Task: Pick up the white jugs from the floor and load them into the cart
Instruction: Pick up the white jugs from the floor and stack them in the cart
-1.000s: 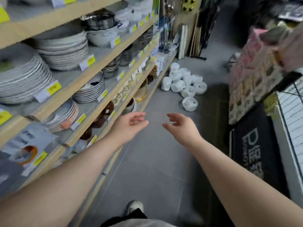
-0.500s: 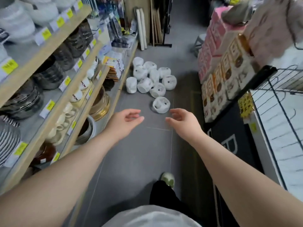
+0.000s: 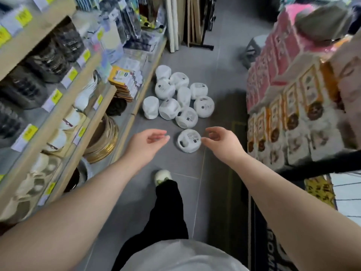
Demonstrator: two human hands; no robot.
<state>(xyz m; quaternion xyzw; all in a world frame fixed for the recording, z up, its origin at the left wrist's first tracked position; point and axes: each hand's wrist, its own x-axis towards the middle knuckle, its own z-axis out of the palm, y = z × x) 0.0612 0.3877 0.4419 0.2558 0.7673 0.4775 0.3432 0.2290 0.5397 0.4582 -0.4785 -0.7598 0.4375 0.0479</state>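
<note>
My fingers [image 3: 159, 137] hang loosely curled, holding nothing; left hand [image 3: 144, 147] and right hand [image 3: 221, 142] flank the nearest white jug [image 3: 189, 141] on the floor [image 3: 175, 167]. I judge this the reach; next, I must stoop and clasp it.

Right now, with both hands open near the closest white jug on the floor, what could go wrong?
1. The closest jug lies on its side, with the left hand and the right hand open on either side; its round body may slip or roll if gripped loosely.
2. The jug pile just behind it lies tightly packed; a nudge could scatter it.
3. The shoe stands close by, and a step forward might kick the jug.
</note>
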